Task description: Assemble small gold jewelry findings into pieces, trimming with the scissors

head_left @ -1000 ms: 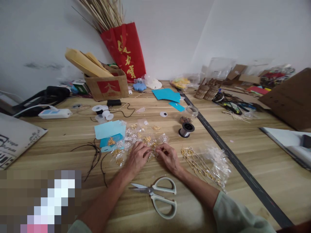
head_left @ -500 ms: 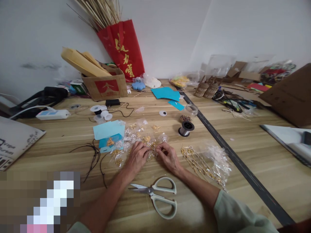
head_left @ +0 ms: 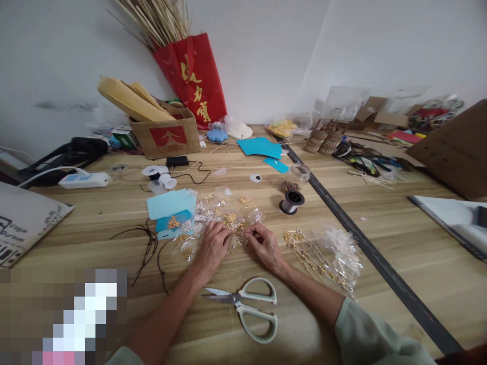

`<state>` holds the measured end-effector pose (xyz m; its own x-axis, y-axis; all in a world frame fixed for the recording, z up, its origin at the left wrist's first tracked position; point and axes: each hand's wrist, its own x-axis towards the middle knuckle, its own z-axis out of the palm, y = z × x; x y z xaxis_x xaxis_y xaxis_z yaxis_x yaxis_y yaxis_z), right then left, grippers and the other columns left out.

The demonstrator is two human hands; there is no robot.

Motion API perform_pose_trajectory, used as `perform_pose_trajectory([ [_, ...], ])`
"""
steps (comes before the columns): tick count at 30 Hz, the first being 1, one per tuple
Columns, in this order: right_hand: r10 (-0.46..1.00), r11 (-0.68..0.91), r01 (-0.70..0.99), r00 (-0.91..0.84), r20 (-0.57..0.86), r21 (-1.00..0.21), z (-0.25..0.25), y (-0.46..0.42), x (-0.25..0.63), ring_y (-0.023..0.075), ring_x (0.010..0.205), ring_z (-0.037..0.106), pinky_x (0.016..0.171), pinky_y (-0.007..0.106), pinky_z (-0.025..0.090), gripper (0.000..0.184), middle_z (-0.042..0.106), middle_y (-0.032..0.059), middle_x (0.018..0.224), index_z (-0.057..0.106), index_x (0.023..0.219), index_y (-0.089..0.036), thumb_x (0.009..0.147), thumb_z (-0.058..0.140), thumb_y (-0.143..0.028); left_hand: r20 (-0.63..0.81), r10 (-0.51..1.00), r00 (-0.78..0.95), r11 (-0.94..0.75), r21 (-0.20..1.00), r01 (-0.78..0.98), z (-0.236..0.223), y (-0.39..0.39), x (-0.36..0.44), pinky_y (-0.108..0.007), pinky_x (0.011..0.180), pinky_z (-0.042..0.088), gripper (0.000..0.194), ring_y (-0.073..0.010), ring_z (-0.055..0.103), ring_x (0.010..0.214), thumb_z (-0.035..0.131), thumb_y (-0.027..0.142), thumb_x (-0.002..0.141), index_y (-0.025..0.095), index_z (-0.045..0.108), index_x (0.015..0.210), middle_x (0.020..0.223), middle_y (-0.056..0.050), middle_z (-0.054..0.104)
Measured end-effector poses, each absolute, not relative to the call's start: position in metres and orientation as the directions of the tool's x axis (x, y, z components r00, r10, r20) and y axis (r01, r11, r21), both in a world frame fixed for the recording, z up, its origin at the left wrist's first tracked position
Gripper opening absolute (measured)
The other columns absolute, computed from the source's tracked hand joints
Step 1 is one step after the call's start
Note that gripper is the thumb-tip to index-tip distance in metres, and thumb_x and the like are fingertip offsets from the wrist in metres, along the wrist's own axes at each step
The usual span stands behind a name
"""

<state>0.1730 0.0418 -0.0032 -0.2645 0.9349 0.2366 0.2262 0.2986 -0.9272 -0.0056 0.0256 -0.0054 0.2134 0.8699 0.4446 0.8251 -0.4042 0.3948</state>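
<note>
My left hand (head_left: 215, 244) and my right hand (head_left: 263, 244) face each other over a pile of small gold and silver jewellery findings (head_left: 238, 230). Thumb and fingers are drawn together on both hands; whatever lies between the fingertips is too small to make out. Small plastic bags of gold findings (head_left: 186, 253) lie left of my left hand, beside light blue card (head_left: 171, 204). Open scissors (head_left: 247, 306) with pale handles rest below my hands. Gold and silver chains (head_left: 315, 258) lie to the right, next to a clear bag of pale pieces (head_left: 340, 253).
Beyond my hands stand a wire spool (head_left: 292, 202) and a clear jar of beads (head_left: 297, 180). Black cord (head_left: 146, 251) curls at the left. A cardboard box (head_left: 167, 134) and red bag (head_left: 198, 83) stand at the back. A dark strip (head_left: 353, 238) crosses the table.
My left hand has shifted very slightly left, its fingertips a little farther from the right hand's. Otherwise the things on the table look the same.
</note>
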Motion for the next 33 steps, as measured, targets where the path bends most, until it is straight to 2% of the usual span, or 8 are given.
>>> perform_pose_trajectory([
  [12, 0.932, 0.310, 0.230, -0.264, 0.248, -0.922, -0.0054, 0.0422, 0.1735, 0.0123, 0.062, 0.052, 0.055, 0.023, 0.042, 0.015, 0.058, 0.0007, 0.073, 0.059, 0.079, -0.018, 0.084, 0.054, -0.031, 0.412, 0.878, 0.244, -0.404, 0.364, 0.839, -0.0055, 0.0261, -0.0056, -0.036, 0.080, 0.044, 0.007, -0.0219, 0.049, 0.087, 0.061, 0.016, 0.084, 0.017, 0.067, 0.082, 0.081, -0.005, 0.061],
  [22, 0.936, 0.301, 0.229, -0.254, 0.242, -0.926, -0.0021, 0.0413, 0.1729, 0.0126, 0.062, 0.053, 0.056, 0.023, 0.042, 0.015, 0.058, 0.0006, 0.072, 0.059, 0.078, -0.018, 0.084, 0.054, -0.030, 0.439, 0.861, 0.257, -0.453, 0.433, 0.780, -0.0016, 0.0249, -0.0047, -0.036, 0.079, 0.045, 0.011, -0.0208, 0.049, 0.087, 0.057, 0.015, 0.086, 0.018, 0.068, 0.086, 0.081, -0.004, 0.060],
  [33, 0.938, 0.291, 0.241, -0.260, 0.228, -0.926, -0.0006, 0.0407, 0.1729, 0.0119, 0.061, 0.051, 0.055, 0.023, 0.040, 0.014, 0.057, 0.0005, 0.072, 0.058, 0.078, -0.017, 0.083, 0.054, -0.029, 0.402, 0.859, 0.318, -0.480, 0.415, 0.773, 0.0006, 0.0238, -0.0023, -0.035, 0.077, 0.045, 0.015, -0.0210, 0.048, 0.086, 0.055, 0.016, 0.088, 0.018, 0.069, 0.087, 0.081, -0.006, 0.059],
])
